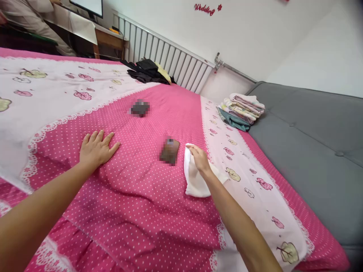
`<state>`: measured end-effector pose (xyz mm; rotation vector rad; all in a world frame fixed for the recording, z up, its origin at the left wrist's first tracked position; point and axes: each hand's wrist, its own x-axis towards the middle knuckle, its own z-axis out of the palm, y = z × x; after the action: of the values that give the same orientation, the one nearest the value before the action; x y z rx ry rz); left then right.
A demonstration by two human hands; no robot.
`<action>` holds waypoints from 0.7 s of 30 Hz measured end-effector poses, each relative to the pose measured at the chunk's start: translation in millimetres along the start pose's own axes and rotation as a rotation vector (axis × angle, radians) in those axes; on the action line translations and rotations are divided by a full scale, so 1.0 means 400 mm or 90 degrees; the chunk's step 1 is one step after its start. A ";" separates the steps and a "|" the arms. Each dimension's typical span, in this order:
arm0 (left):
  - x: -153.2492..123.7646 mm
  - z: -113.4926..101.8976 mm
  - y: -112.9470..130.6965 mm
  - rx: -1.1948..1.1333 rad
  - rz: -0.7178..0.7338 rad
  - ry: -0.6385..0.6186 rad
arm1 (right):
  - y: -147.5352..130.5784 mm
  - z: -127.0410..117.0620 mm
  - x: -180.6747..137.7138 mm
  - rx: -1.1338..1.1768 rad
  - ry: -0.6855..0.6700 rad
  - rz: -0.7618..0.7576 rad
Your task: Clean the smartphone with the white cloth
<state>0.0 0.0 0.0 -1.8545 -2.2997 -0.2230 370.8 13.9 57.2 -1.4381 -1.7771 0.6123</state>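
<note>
My left hand [95,150] lies flat with fingers spread on the pink dotted bedspread [136,189]. On the right, my right hand [199,158] has its fingers closed on the upper edge of a white cloth [195,186]. The cloth rests on the bed, and my wrist and forearm cover part of it. Just left of the cloth lies a phone-like brown object [170,151], partly blurred out. Farther off, between the hands, is a dark object [140,108], also blurred, so its kind cannot be made out.
Black clothes [147,71] with a yellow piece lie at the far edge by a metal railing [170,51]. A stack of folded cloths [241,109] sits against the grey headboard [306,143]. At upper left, a person [31,19] sits near a desk [106,37] with a monitor [89,6].
</note>
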 end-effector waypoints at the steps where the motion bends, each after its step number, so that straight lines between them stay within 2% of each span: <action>1: 0.000 0.000 0.000 0.001 -0.001 0.000 | -0.003 0.020 -0.001 0.019 0.008 -0.016; 5: 0.000 -0.006 0.003 0.001 -0.004 -0.006 | -0.012 0.107 -0.019 -0.042 -0.004 -0.084; 9: -0.003 -0.012 0.006 -0.004 -0.004 -0.010 | -0.008 0.158 -0.047 -0.166 -0.086 -0.110; 11: -0.003 -0.011 0.007 -0.005 -0.003 -0.008 | -0.006 0.165 -0.061 -0.212 -0.133 -0.121; 14: -0.002 -0.005 0.007 -0.010 -0.001 0.001 | -0.005 0.163 -0.079 -0.208 -0.178 -0.147; 21: -0.003 -0.004 0.004 -0.014 -0.004 -0.001 | 0.018 0.173 -0.074 -0.165 -0.211 -0.159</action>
<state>2.1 -1.3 1.4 -1.8584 -2.3138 -0.2493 322.3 -6.2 2.6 -1.3034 -2.3273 0.5256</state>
